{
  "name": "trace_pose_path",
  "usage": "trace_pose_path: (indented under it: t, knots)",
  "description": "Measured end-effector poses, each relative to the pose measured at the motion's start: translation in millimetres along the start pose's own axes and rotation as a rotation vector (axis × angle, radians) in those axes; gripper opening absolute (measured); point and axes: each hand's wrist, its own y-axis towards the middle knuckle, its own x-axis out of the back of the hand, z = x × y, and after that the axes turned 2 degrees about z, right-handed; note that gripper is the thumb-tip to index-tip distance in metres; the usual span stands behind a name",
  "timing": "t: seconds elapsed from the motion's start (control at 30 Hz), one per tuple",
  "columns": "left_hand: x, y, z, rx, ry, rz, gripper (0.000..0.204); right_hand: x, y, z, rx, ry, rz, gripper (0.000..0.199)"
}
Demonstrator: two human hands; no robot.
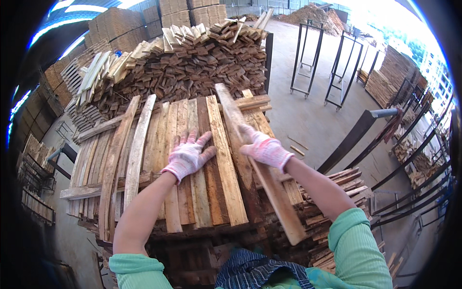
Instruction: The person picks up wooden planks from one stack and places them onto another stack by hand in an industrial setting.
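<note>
My left hand, in a white and pink knit glove, lies flat with fingers spread on a row of rough wooden boards. My right hand, gloved alike, is closed on a long wooden board. This board slants across the right part of the row, its near end past the stack's front edge and slightly blurred. Between my hands lies a lighter plank with a dark board beside it. Two boards lie askew over the row to the left.
Beyond the row rises a big heap of cut wood pieces. Black metal frames on casters stand on the concrete floor at the far right. A dark metal post leans close on the right, near stacked strips.
</note>
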Motion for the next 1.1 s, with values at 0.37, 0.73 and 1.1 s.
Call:
trace_pose_path:
  t: [0.37,0.73,1.1]
  knots:
    - [-26.9,35.8,67.4,-0.171,-1.232,-0.250,0.079,-69.3,31.3,107.6,0.117,-0.224,-0.137,0.054]
    - [-47.1,75.6,71.7,-0.288,-0.664,-0.054,0.071,-69.2,-151.5,2.9,0.220,0.018,-0.947,0.036]
    - [65.1,28.3,-191.2,-0.850,-0.137,0.007,0.055,-342.5,-605.3,-220.5,-1.592,0.478,-0.540,0.050]
